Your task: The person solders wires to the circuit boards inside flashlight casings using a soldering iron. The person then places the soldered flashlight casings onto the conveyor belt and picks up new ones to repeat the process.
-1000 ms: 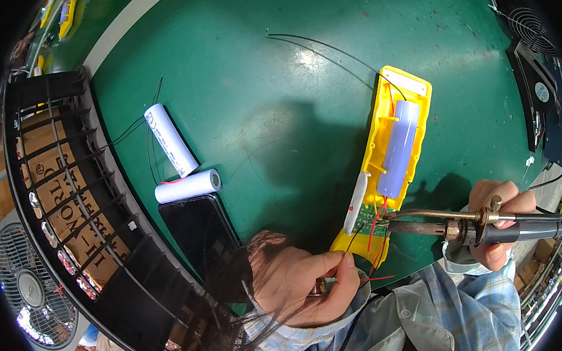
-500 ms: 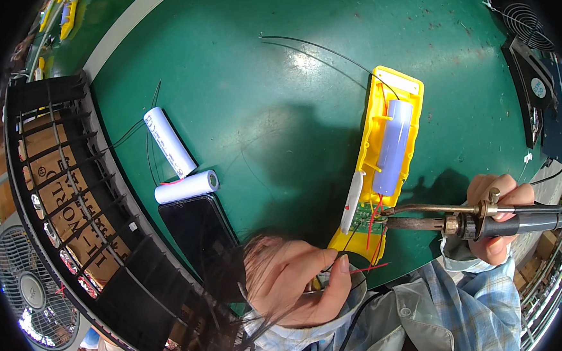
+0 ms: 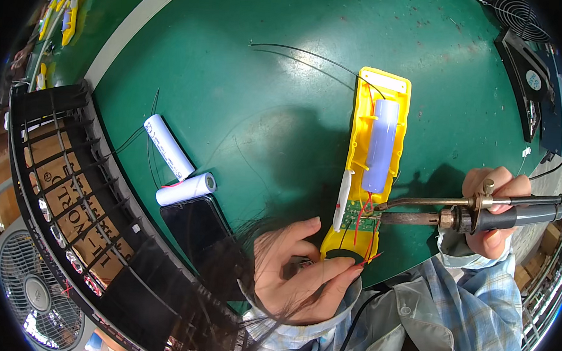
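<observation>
A yellow plastic housing (image 3: pixel 360 132) lies lengthwise on the green table, holding a purple-blue battery cell (image 3: pixel 381 146) and, below it, a small green circuit board (image 3: pixel 353 220). Red and black wires run over the board. At the housing's near end, my left hand (image 3: pixel 300 276) pinches a red wire (image 3: pixel 374 257) between thumb and finger; its other fingers are partly bent. My right hand (image 3: pixel 481 185) grips a soldering iron (image 3: pixel 413 218) with a thin metal tube fixed alongside. The iron's tip is at the board's right side, by the wires; exact contact is too small to tell.
Two loose battery cells (image 3: pixel 167 146) with wires lie left, beside a black phone (image 3: pixel 194 225). A black wire rack (image 3: pixel 69 162) borders the table's left edge, with a fan (image 3: pixel 34 292) beyond. A black stand (image 3: pixel 521 84) sits at the far right.
The yellow housing has shifted slightly left. My left hand has moved toward the housing's near end, its index finger lifting away. The iron's tip has shifted slightly left with the board.
</observation>
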A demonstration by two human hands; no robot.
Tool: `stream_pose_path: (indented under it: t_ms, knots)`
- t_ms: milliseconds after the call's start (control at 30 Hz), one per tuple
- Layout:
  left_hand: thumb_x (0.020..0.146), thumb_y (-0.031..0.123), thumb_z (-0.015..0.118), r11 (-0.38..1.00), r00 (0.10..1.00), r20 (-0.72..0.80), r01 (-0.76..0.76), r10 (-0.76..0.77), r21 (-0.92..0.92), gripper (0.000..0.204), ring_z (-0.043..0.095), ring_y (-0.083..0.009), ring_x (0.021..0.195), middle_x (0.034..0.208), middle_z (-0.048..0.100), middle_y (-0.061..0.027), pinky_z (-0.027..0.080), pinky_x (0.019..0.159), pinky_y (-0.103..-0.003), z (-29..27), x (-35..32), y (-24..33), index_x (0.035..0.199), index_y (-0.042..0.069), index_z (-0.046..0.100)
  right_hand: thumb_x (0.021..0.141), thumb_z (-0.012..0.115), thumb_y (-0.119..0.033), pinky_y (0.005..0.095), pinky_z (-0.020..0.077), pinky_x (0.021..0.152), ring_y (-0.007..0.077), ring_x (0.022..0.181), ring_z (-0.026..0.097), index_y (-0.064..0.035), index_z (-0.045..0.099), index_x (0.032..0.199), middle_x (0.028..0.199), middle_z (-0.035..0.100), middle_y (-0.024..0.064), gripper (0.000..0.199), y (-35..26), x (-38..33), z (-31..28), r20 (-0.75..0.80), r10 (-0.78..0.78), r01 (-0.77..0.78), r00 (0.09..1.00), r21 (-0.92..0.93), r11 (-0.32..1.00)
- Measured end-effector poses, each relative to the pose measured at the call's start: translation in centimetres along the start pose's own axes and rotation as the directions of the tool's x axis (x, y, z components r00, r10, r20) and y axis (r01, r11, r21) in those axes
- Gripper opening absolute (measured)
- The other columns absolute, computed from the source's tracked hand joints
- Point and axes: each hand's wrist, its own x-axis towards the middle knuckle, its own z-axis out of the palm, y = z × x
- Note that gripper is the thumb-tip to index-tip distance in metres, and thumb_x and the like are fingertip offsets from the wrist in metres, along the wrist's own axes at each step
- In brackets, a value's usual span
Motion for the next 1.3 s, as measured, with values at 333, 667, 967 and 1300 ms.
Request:
stream_pose_path:
  t_ms: [333, 667, 967, 1300]
  knots:
    - [0.051, 0.009, 0.065, 0.995, 0.993, -0.078, -0.087, 0.083, -0.054, 0.010, 0.054, -0.0183, 0.070, 0.094, 0.052, -0.0126, 0.038, 0.069, -0.029, 0.8, 1.0, -0.3, 0.059, 0.008, 0.058, 0.060, 0.067, -0.022, 0.0238, 0.0283, 0.044, 0.0102, 0.047, 0.035, -0.0071, 0.038, 0.076, 0.065, 0.043, 0.0052, 0.036, 0.0, -0.2, -0.8, 0.056, -0.038, 0.038, 0.998, 0.001, 0.999]
    - [0.051, 0.007, 0.063, 0.992, 0.993, -0.039, -0.109, 0.111, 0.063, 0.011, 0.056, -0.0144, 0.067, 0.084, 0.059, -0.0099, 0.030, 0.078, -0.034, 0.9, 1.3, -0.1, 0.059, 0.008, 0.056, 0.058, 0.067, -0.021, 0.0241, 0.0284, 0.044, 0.0099, 0.045, 0.033, -0.0076, 0.037, 0.075, 0.063, 0.042, 0.0039, 0.037, 0.0, -0.3, -0.9, 0.076, -0.021, 0.021, 0.997, 0.001, 1.000]
    - [0.052, 0.006, 0.063, 0.978, 0.980, -0.050, -0.190, 0.195, 0.083, 0.011, 0.055, -0.0145, 0.060, 0.081, 0.058, -0.0084, 0.034, 0.068, -0.029, 0.8, 1.4, -0.9, 0.060, 0.008, 0.056, 0.059, 0.066, -0.020, 0.0240, 0.0286, 0.044, 0.0100, 0.045, 0.033, -0.0069, 0.038, 0.076, 0.063, 0.042, 0.0042, 0.036, 0.0, -0.3, -0.6, 0.076, -0.021, 0.022, 0.997, -0.013, 1.000]
    - [0.050, 0.004, 0.063, 0.985, 0.988, -0.035, -0.147, 0.151, 0.090, 0.014, 0.056, -0.0134, 0.064, 0.083, 0.058, -0.0092, 0.028, 0.081, -0.035, 0.7, 1.3, -0.2, 0.060, 0.009, 0.055, 0.060, 0.066, -0.020, 0.0245, 0.0295, 0.044, 0.0106, 0.046, 0.035, -0.0059, 0.038, 0.076, 0.063, 0.042, 0.0053, 0.035, 0.0, -0.3, -0.6, 0.070, -0.008, 0.009, 0.998, -0.018, 1.000]
